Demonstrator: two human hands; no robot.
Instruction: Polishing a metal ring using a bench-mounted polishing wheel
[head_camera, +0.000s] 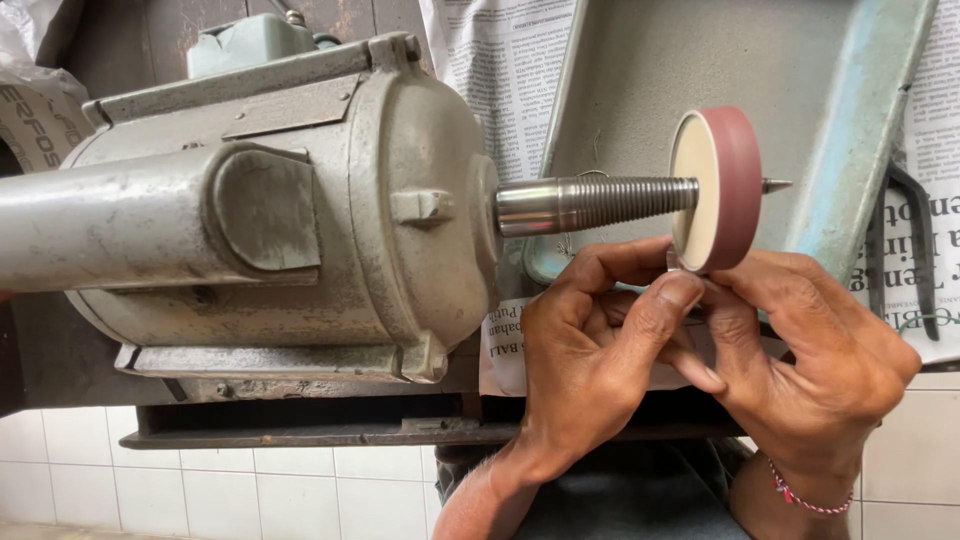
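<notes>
- A small, pale piece (674, 262) is being pinched between the fingertips of both hands and pressed up against the lower rim of the reddish polishing wheel (738, 180); it is mostly hidden, so what it is cannot be told.
- The left hand (590, 355) is curling its fingers together, thumb tip pressing at the piece from the left side.
- The right hand (805, 350) is closing in from the right, its fingers tucking under the left thumb; a red thread bracelet (800, 497) is sitting at its wrist.
- The wheel is lying directly above both hands, touching the piece at its bottom edge, with both hands about equally near.
- The wheel is riding on a threaded tapered spindle (600, 203), whose long axis is running left to right, its point sticking out past the wheel.
- The spindle is coming out of a worn grey motor housing (300, 200) on the left.
- Behind, a grey metal tray (680, 60) and newspaper sheets (500, 70) are lining the wall; white tiles (250, 480) are showing below.
</notes>
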